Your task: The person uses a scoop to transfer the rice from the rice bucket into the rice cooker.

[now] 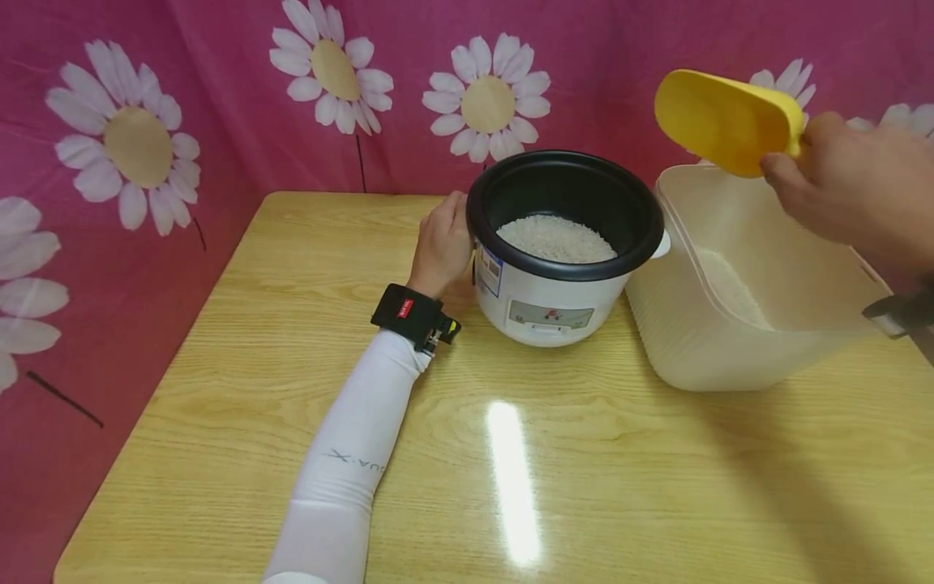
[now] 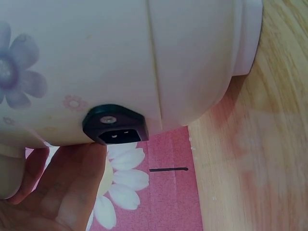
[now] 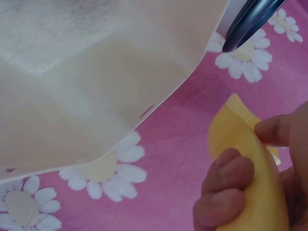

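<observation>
A white rice cooker with a black inner pot stands on the table, lidless, with white rice in the pot. My left hand holds its left side by the handle; the fingers are partly hidden, close to the black power socket. My right hand grips a yellow scoop by its handle, raised above the rear of a cream rice bin. No rice shows on the scoop. Inside the bin, more rice lies at the bottom.
The wooden table meets a pink cloth with white daisies at the back and left. The bin stands close against the cooker's right side. A bright light reflection falls on the table in front.
</observation>
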Available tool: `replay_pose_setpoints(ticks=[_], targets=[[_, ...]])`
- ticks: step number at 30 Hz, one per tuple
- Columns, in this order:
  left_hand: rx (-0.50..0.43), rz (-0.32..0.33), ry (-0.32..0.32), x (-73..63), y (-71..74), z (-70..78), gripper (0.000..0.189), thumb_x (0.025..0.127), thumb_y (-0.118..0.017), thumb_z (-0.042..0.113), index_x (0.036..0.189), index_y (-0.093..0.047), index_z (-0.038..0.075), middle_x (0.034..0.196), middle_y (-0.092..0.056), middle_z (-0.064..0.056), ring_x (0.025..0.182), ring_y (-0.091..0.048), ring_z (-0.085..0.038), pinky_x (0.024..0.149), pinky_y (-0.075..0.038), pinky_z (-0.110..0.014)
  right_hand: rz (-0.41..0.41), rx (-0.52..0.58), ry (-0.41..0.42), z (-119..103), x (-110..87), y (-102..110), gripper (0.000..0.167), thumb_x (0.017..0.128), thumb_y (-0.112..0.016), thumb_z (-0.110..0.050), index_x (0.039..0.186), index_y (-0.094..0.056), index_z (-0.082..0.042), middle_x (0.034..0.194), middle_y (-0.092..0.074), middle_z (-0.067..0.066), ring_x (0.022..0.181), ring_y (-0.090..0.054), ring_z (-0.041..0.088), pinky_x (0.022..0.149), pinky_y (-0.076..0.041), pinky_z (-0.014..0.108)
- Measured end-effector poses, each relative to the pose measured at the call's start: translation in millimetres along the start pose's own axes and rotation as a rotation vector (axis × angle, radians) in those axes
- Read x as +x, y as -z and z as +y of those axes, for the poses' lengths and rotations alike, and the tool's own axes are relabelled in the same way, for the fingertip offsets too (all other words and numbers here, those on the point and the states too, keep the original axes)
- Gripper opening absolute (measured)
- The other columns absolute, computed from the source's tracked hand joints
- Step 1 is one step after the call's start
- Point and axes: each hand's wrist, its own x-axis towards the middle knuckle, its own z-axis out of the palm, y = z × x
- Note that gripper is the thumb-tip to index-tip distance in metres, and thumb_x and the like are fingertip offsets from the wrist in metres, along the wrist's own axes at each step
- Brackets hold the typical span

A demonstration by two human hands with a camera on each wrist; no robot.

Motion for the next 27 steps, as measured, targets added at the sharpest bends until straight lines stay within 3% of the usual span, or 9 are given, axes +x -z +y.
replay_pose_setpoints(ticks=[3, 6, 10, 13, 20, 23, 27], targets=[[0.017, 0.016, -0.016, 0.6, 0.1, -0.6, 0.039, 0.111, -0.031, 0.028, 0.109, -0.062, 0.004, 0.090, -0.055, -0.010, 0.091, -0.055, -0.025, 0.078, -0.039, -0.032, 0.034, 0.034, -0.010, 8, -1.3, -2, 0.057, 0.104, -0.034, -0.041, 0.099, -0.048, 0.014, 0.069, -0.046, 0.019, 0.055, -0.046, 0.033, 0.048, -0.039, 0.040], [0.018, 0.022, -0.018, 0.4, 0.3, -0.9, 0.039, 0.111, -0.032, 0.027, 0.108, -0.062, 0.004, 0.091, -0.055, -0.011, 0.091, -0.056, -0.025, 0.079, -0.040, -0.033, 0.072, 0.029, 0.005, 15, -4.5, -5, 0.056, 0.103, -0.035, -0.041, 0.086, -0.050, 0.010, 0.070, -0.044, 0.019, 0.059, -0.045, 0.037, 0.054, -0.036, 0.044], [0.018, 0.022, -0.005, -0.8, 0.5, -1.3, 0.038, 0.111, -0.032, 0.027, 0.108, -0.062, 0.004, 0.091, -0.056, -0.011, 0.092, -0.057, -0.026, 0.079, -0.041, -0.034, 0.060, -0.035, 0.031, 22, -6.4, -8, 0.059, 0.104, -0.033, -0.042, 0.089, -0.050, 0.013, 0.074, -0.045, 0.023, 0.066, -0.046, 0.041, 0.064, -0.033, 0.047], [0.015, 0.015, 0.006, -1.2, 0.3, -1.4, 0.039, 0.111, -0.031, 0.028, 0.110, -0.062, 0.004, 0.092, -0.056, -0.011, 0.093, -0.057, -0.025, 0.079, -0.041, -0.033, 0.061, -0.050, 0.063, 29, -5.0, -11, 0.058, 0.104, -0.033, -0.041, 0.087, -0.051, 0.011, 0.066, -0.048, 0.020, 0.061, -0.047, 0.037, 0.061, -0.034, 0.044], [0.006, 0.004, 0.005, -2.0, 0.8, -0.3, 0.040, 0.112, -0.030, 0.029, 0.110, -0.062, 0.004, 0.090, -0.054, -0.009, 0.092, -0.055, -0.025, 0.078, -0.038, -0.031, 0.053, -0.098, 0.130, 43, -3.0, -18, 0.054, 0.102, -0.038, -0.036, 0.062, -0.049, -0.002, 0.055, -0.045, 0.011, 0.057, -0.044, 0.030, 0.052, -0.033, 0.036], [-0.007, -0.007, 0.013, -1.8, 0.6, -0.2, 0.040, 0.112, -0.030, 0.030, 0.111, -0.061, 0.005, 0.090, -0.052, -0.008, 0.092, -0.055, -0.024, 0.077, -0.037, -0.030, 0.020, -0.118, 0.139, 46, -5.0, -21, 0.052, 0.100, -0.044, -0.033, 0.061, -0.053, -0.001, 0.054, -0.047, 0.009, 0.057, -0.044, 0.028, 0.050, -0.036, 0.035], [-0.006, -0.008, 0.017, -1.4, 0.1, -0.5, 0.040, 0.112, -0.030, 0.030, 0.109, -0.061, 0.005, 0.089, -0.052, -0.008, 0.092, -0.054, -0.024, 0.077, -0.037, -0.030, -0.092, -0.138, 0.115, 48, -5.8, -23, 0.047, 0.100, -0.050, -0.033, 0.076, -0.062, 0.006, 0.060, -0.055, 0.011, 0.061, -0.048, 0.029, 0.056, -0.043, 0.041]])
